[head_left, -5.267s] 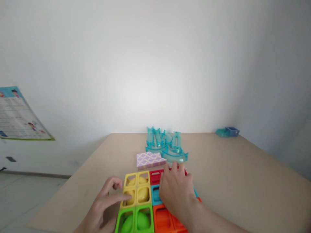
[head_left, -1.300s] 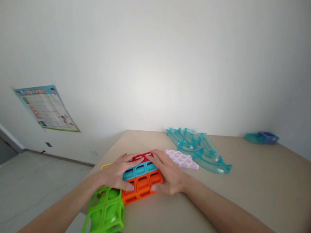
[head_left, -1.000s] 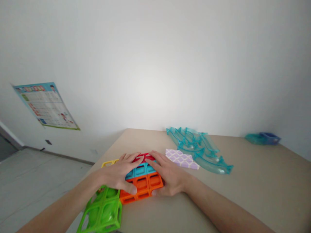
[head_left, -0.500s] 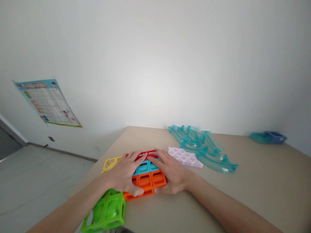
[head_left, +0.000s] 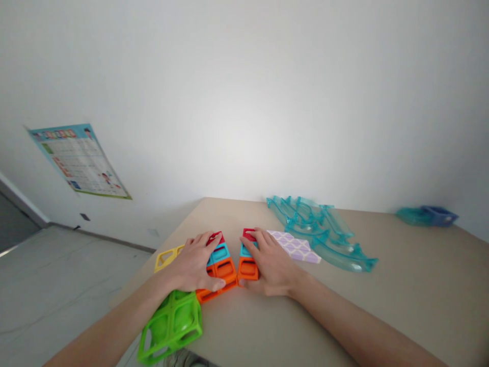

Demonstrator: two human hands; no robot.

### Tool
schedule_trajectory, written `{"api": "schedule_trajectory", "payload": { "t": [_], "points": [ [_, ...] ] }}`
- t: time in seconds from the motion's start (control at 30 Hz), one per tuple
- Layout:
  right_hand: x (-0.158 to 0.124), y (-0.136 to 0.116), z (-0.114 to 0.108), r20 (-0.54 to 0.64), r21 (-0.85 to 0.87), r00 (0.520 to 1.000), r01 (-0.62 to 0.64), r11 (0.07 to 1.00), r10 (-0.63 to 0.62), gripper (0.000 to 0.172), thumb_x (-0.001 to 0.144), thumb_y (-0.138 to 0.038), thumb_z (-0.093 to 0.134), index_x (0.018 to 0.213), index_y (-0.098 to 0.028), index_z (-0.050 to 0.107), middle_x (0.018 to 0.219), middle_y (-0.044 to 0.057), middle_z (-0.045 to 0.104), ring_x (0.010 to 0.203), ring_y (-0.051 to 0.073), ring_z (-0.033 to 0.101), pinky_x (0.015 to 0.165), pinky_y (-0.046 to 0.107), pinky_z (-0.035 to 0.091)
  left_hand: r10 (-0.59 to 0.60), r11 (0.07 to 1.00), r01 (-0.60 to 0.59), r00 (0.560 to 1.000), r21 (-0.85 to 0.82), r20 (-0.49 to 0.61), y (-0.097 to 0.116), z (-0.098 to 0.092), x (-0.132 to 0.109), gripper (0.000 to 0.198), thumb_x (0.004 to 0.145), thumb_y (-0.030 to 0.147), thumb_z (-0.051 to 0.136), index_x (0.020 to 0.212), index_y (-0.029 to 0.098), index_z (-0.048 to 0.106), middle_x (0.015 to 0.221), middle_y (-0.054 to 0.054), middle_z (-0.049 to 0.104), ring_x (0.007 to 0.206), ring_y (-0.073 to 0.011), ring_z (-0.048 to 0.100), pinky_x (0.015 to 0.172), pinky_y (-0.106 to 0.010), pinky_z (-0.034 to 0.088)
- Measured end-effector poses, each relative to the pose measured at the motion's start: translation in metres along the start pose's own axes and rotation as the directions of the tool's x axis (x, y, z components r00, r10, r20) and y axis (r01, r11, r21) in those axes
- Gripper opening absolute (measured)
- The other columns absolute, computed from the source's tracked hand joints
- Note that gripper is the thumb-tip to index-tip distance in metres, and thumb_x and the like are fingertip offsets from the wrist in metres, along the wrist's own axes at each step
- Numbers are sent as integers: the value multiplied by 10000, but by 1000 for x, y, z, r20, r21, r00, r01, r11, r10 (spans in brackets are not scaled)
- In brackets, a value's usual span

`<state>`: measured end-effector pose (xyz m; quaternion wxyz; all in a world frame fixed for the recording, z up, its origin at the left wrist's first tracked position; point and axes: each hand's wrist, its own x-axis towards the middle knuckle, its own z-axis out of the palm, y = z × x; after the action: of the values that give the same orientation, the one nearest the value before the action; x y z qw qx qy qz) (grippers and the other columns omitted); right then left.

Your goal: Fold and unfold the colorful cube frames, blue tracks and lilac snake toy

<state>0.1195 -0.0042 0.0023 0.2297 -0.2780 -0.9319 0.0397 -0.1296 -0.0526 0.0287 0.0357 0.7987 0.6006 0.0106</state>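
Note:
My left hand [head_left: 191,266] spans a section of square plastic frame blocks [head_left: 224,268] in red, light blue and orange, fingers at the red end and thumb at the orange end. A single column of the same blocks [head_left: 248,269] is gripped by my right hand [head_left: 273,262] in the same way. A wedge-shaped gap lies between the two sections; their orange near corners sit close together, and I cannot tell if they touch. Green frame blocks [head_left: 181,318] lie below my left wrist at the table edge. Yellow frame blocks [head_left: 167,258] show behind my left hand.
Translucent teal track pieces [head_left: 346,255] lie to the right, beside a purple patterned piece [head_left: 296,247]. A dark blue container [head_left: 439,216] stands far right on the beige table [head_left: 397,285]. The white wall behind carries a poster [head_left: 82,160].
The red, blue and orange block sheet has split. A right-hand column has swung apart from the rest under my right hand, leaving a gap that widens toward the wall.

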Motion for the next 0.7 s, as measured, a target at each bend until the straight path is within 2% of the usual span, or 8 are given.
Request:
{"api": "schedule_trajectory", "payload": {
  "t": [0.1, 0.23, 0.37, 0.53, 0.7],
  "points": [
    [0, -1, 3, -13, -35, 1000, -23, 999, 23, 876, 705, -646, 600, 1378, -113, 427, 1270, 210, 425, 1263, 374, 314, 1062, 537, 258, -104, 995, 104, 994, 7, -18, -4, 1, 6, 1091, 617, 714, 574, 1490, 144, 250, 1498, -187, 315, 1349, -376, 316, 1080, -511, 276],
    [-1, -2, 1, 16, -52, 999, -36, 998, 36, 970, 673, -794, 526, 1400, -160, 428, 1260, 213, 443, 1249, 396, 330, 1037, 567, 264, -280, 960, 281, 959, 18, -47, -10, 0, 20, 1052, 652, 726, 506, 1484, 130, 261, 1485, -201, 335, 1330, -389, 338, 1037, -550, 301],
    [0, -2, -2, 59, -53, 998, -33, 998, 36, 1071, 605, -883, 480, 1422, -194, 409, 1355, 239, 386, 1269, 426, 310, 1014, 593, 265, -412, 910, 414, 908, 12, -79, -16, 2, 31, 1034, 652, 756, 463, 1459, 128, 312, 1458, -226, 365, 1317, -411, 351, 1013, -571, 307],
    [1, -4, -4, 105, -48, 994, -38, 998, 43, 1107, 563, -898, 495, 1431, -218, 393, 1491, 235, 245, 1292, 455, 268, 1006, 606, 253, -539, 841, 540, 833, -26, -122, -23, 5, 42, 1081, 619, 820, 424, 1447, 132, 327, 1448, -253, 366, 1303, -433, 356, 990, -614, 310],
    [0, -10, -10, 154, -80, 987, -26, 997, 38, 1113, 567, -886, 507, 1432, -195, 389, 1514, 229, 236, 1296, 479, 255, 1001, 625, 242, -641, 767, 638, 757, -64, -128, -23, 4, 49, 1116, 596, 853, 404, 1437, 122, 337, 1438, -273, 367, 1285, -457, 367, 975, -643, 301]
  ]
}}
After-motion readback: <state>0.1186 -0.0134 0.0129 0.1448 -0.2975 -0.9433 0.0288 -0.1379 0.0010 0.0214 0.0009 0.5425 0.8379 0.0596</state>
